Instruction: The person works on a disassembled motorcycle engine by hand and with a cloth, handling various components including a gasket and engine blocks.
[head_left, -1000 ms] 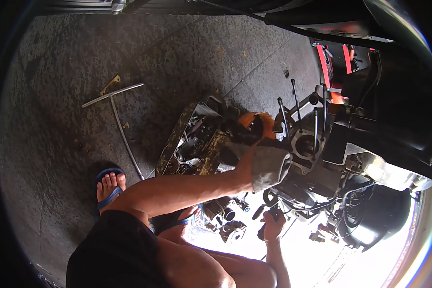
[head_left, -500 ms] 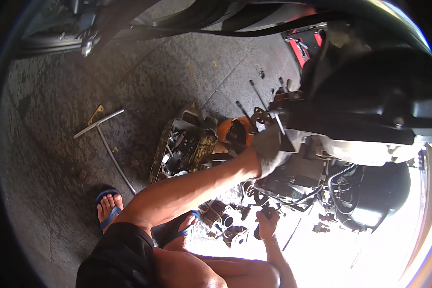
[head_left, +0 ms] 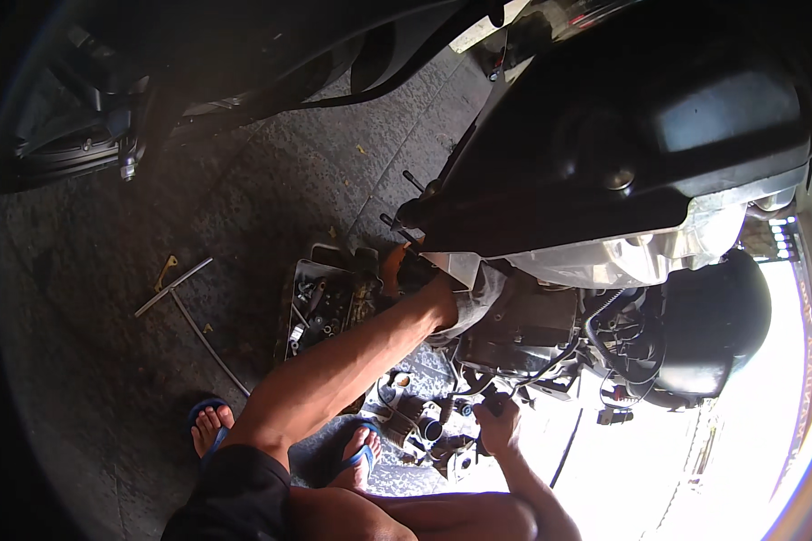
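Observation:
My left arm reaches across to the engine of a motor scooter. The left hand wears a grey glove, and its fingers are hidden behind the engine and the black body panel. Bare and low on the right, my right hand is closed around a small dark piece just below the engine, too dark to name. To its left on the floor lie a finned cylinder and other loose engine parts.
A metal box of tools and small parts stands left of the engine, beside an orange object. A T-handle wrench lies on the floor. Another vehicle's dark bodywork hangs across the top. A black wheel stands at right.
The view has shifted, so the black panel covers more of the middle. My gloved left hand has slipped further from sight behind it. My right hand keeps its hold on the dark piece.

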A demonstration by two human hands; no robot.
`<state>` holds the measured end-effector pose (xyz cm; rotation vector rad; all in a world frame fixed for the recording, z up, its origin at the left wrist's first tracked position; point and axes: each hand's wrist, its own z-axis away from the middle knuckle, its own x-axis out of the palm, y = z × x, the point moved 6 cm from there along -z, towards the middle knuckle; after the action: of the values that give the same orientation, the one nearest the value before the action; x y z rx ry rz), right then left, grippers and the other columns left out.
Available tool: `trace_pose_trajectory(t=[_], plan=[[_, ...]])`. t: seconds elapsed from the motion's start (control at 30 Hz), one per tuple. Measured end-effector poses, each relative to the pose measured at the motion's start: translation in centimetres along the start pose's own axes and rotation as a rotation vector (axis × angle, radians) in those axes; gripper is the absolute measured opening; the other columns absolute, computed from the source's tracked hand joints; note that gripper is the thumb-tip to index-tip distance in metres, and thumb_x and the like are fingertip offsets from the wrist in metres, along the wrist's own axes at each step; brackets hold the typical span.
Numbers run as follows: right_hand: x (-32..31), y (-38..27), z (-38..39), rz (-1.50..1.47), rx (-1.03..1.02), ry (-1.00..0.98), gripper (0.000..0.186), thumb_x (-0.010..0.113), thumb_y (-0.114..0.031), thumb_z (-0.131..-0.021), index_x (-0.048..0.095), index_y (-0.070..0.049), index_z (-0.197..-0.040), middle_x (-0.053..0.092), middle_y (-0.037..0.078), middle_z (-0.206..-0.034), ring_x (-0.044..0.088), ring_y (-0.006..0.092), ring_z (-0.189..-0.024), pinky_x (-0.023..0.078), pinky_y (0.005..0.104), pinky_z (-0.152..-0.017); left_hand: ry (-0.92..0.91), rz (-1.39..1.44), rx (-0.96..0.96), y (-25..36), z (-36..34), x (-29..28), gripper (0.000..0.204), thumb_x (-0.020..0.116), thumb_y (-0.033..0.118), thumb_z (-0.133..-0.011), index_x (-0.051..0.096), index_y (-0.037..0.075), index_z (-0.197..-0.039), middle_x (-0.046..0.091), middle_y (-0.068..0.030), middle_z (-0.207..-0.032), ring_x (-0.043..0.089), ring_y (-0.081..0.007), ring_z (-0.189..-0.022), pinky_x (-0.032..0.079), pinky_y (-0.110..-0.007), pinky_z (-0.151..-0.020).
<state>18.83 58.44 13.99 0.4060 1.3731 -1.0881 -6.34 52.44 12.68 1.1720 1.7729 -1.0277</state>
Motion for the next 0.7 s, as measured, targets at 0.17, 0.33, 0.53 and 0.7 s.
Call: trace_pose_trajectory(t=[0.17, 0.33, 0.53, 0.7], plan=[[-0.3, 0.4, 0.3, -0.003, 0.0, 0.015, 0.017, 0.067, -0.014, -0.075, 0.064, 0.002, -0.073, 0.063, 0.007, -0.06, 0.058, 0.0129, -0.055, 0.045, 0.0293, -0.054, 0.267, -0.158, -0.188, -0.4, 1.2, -3.9, 0.03, 0.061, 0.019, -0.077, 0.062, -0.001, -0.1, 0.065, -0.0146, -0.087, 0.065, -0.0256, -0.08, 0.056, -0.044, -0.066], [0.3, -0.3, 0.5, -0.055, 0.004, 0.016, 0.019, 0.068, -0.016, -0.075, 0.064, 0.002, -0.073, 0.063, 0.008, -0.061, 0.059, 0.0136, -0.056, 0.045, 0.0297, -0.055, 0.293, -0.701, -0.423, 2.6, 0.2, 0.7, 0.034, 0.074, 0.017, -0.074, 0.062, 0.003, -0.102, 0.066, -0.0084, -0.093, 0.066, -0.022, -0.088, 0.058, -0.041, -0.076], [-0.2, 0.3, 0.4, -0.033, -0.02, 0.025, 0.019, 0.069, -0.016, -0.075, 0.064, 0.002, -0.073, 0.062, 0.007, -0.06, 0.057, 0.0137, -0.055, 0.045, 0.0306, -0.055, 0.057, 0.007, -0.285, -1.7, 0.9, -4.2, 0.026, 0.068, 0.022, -0.083, 0.062, 0.007, -0.104, 0.064, -0.0034, -0.098, 0.064, -0.0165, -0.087, 0.056, -0.033, -0.08], [-0.1, -0.3, 0.4, -0.005, -0.023, 0.022, 0.018, 0.069, -0.016, -0.075, 0.064, 0.001, -0.073, 0.062, 0.007, -0.06, 0.057, 0.0138, -0.055, 0.045, 0.0307, -0.055, 0.066, -0.091, -0.07, -0.3, 0.0, -1.5, 0.027, 0.063, 0.023, -0.078, 0.065, 0.003, -0.095, 0.065, -0.0102, -0.091, 0.064, -0.0239, -0.083, 0.055, -0.039, -0.068]])
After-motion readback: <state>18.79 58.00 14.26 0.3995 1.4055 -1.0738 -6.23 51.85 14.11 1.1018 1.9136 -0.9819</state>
